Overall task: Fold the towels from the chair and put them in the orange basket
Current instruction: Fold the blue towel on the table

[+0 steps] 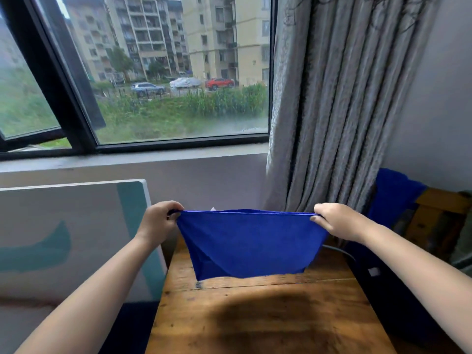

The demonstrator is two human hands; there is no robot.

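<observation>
1. The left hand [158, 221] has its fingers [176, 209] curled and clamped on the top left corner of the blue towel [251, 245]; thumb and fingers pinch the hem there
2. The right hand [334, 221] does the same at the top right corner, its fingers [316, 218] pinched shut on the cloth
3. Between the two hands the top edge runs taut and nearly level from left to right, so the towel's long axis lies crosswise to the person, with each hand at one end and neither nearer than the other
4. From that edge the towel hangs straight down below the fingers, already looking doubled, with a slanting crease across its front; its bottom edge reaches the far part of the wooden worktop [268, 315] and seems to touch it or hang just above, which I cannot tell
5. The coming fold, as I judge it, turns on this: the hands are well apart along one line, so bringing one corner across to the other would halve the towel, or lowering it forward would lay it flat on the worktop
6. Further out to the right, more blue cloth [394, 195] is draped over a wooden chair [434, 215], beside the grey curtain [344, 98]
7. The orange basket is not in view
</observation>
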